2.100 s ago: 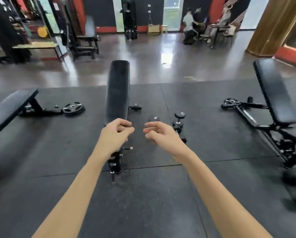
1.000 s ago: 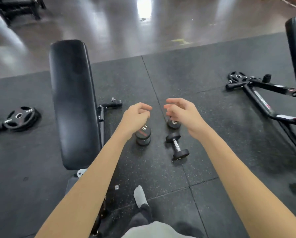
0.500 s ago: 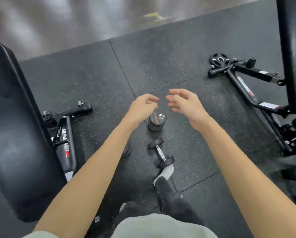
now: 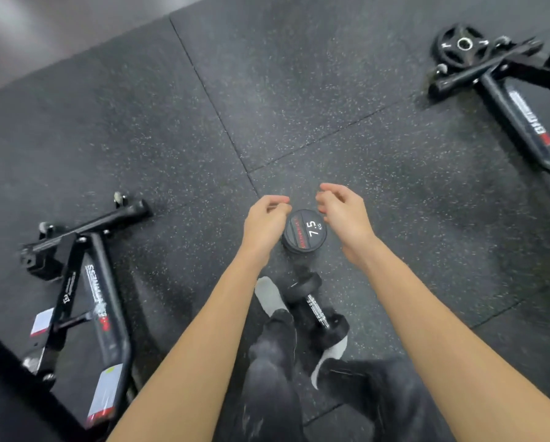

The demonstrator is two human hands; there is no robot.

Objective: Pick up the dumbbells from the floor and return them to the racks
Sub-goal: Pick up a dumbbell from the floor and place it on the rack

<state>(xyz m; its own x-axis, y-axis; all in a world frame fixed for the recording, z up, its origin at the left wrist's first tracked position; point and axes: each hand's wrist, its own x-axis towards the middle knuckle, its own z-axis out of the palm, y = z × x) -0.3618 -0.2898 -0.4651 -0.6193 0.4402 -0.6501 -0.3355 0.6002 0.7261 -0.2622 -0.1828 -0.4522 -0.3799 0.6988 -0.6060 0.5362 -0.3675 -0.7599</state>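
Note:
A black dumbbell marked 7.5 KG (image 4: 305, 231) stands on end on the rubber floor, its round top face towards me. A second, smaller black dumbbell (image 4: 315, 309) with a chrome handle lies flat just nearer me, between my feet. My left hand (image 4: 264, 223) hovers at the left of the upright dumbbell with fingers loosely curled, holding nothing. My right hand (image 4: 343, 215) hovers at its right, fingers also loosely curled and empty. Whether either hand touches the dumbbell is unclear. No rack is in view.
A bench's black base frame (image 4: 98, 301) lies to the left, with its pad at the lower-left corner. Another bench frame (image 4: 519, 113) and a weight plate (image 4: 463, 46) sit at the upper right. My legs and grey-socked feet (image 4: 268, 298) stand beside the lying dumbbell.
I have walked up to the dumbbells and bent over them; the view has tilted down. Both hands have dropped to either side of the upright 7.5 kg dumbbell.

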